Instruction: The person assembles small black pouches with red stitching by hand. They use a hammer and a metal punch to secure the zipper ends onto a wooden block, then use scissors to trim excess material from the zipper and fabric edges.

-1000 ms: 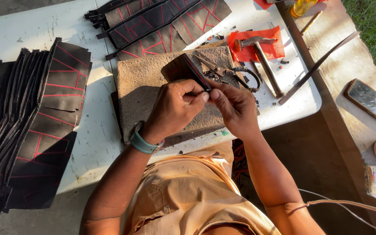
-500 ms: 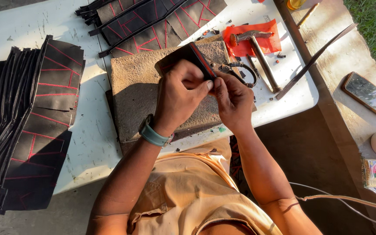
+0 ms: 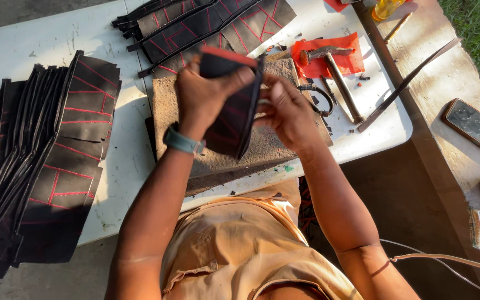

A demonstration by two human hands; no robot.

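A black leather piece point(image 3: 234, 114) with red stitching and a red top edge is lifted above the brown work block point(image 3: 218, 161). My left hand point(image 3: 204, 94) grips its upper part, with a teal band at the wrist. My right hand point(image 3: 290, 114) holds its right edge, fingers curled; a metal tool seems to sit in those fingers, but it is mostly hidden.
Stacks of black red-stitched pieces lie at the left point(image 3: 45, 161) and at the back point(image 3: 206, 22). A hammer point(image 3: 334, 78) rests on a red cloth point(image 3: 329, 55) on the white table point(image 3: 45, 44). A long strip point(image 3: 406, 83), a phone point(image 3: 476, 128) on the wooden bench.
Both hands have raised the black piece off the work block and turned it upright toward me. It hung low over the block before.
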